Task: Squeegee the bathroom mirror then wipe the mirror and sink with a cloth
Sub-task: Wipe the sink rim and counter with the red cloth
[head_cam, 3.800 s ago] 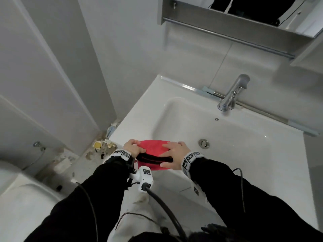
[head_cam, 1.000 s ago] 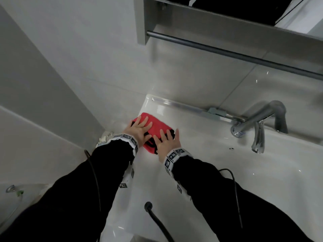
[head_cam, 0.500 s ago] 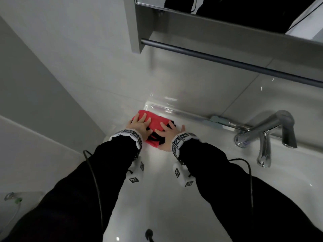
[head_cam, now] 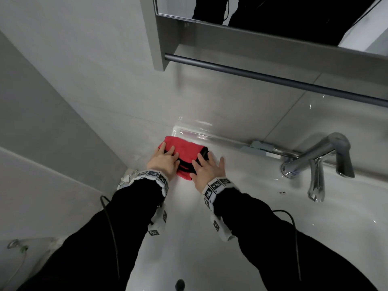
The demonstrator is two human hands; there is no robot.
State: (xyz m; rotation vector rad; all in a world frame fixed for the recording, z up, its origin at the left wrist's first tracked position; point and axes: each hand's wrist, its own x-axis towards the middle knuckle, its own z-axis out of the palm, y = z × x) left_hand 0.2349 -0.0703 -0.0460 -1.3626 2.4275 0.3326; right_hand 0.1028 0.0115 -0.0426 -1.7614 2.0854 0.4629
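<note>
Hands, left (head_cam: 162,162) and right (head_cam: 206,170), fingers flat, press red cloth (head_cam: 186,151) into sink (head_cam: 241,198) back-left corner; faucet (head_cam: 319,164) near back edge, right.

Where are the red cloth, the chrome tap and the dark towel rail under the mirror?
red cloth (head_cam: 184,148): head view, on its bare top between the two hands.
chrome tap (head_cam: 315,151): head view, on its slanted metal body.
dark towel rail (head_cam: 262,74): head view, midway along the bar.
</note>
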